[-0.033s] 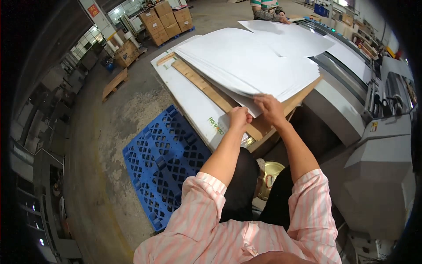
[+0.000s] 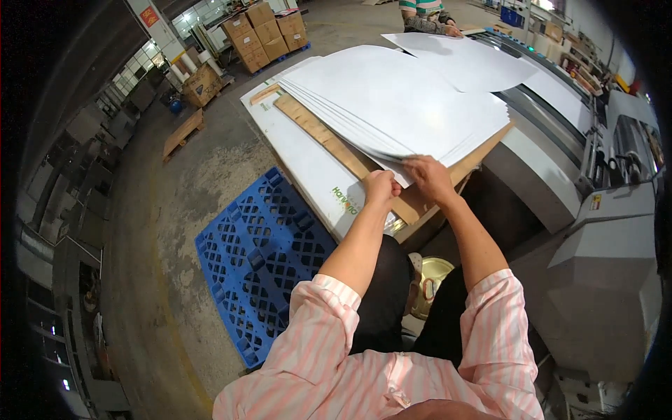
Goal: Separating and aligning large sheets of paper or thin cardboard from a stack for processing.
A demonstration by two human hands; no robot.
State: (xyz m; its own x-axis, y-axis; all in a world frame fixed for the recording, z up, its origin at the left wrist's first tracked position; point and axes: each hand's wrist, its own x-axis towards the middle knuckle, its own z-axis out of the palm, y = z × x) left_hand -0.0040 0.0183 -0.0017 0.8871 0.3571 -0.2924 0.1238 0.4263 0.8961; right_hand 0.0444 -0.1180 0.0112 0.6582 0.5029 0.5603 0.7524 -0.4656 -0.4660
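Observation:
A stack of large white sheets (image 2: 413,105) lies in front of me, its near-left edges spread like steps. At its near corner my left hand (image 2: 381,187) is closed, fingers curled and thumb against the lowest sheet's corner. Just to the right, my right hand (image 2: 430,176) grips the near edge of the upper sheets, fingertips partly hidden among the edges. Beneath the stack is a brown board (image 2: 325,136), resting on a white printed wrapped pile (image 2: 294,150). Another loose white sheet (image 2: 469,63) overlaps the far right side of the stack.
A blue plastic pallet (image 2: 262,259) lies on the floor at left. On the right stands a grey machine (image 2: 595,280) with rollers. Across the stack, another person's hand (image 2: 453,31) touches the far sheet. Cardboard boxes (image 2: 266,31) are piled at the back; a gold round lid (image 2: 434,276) sits by my legs.
My right hand has come down slightly, and the sheet edges beneath it are lower and more fanned out. The far loose sheet has slid a little to the right. My left hand stays put.

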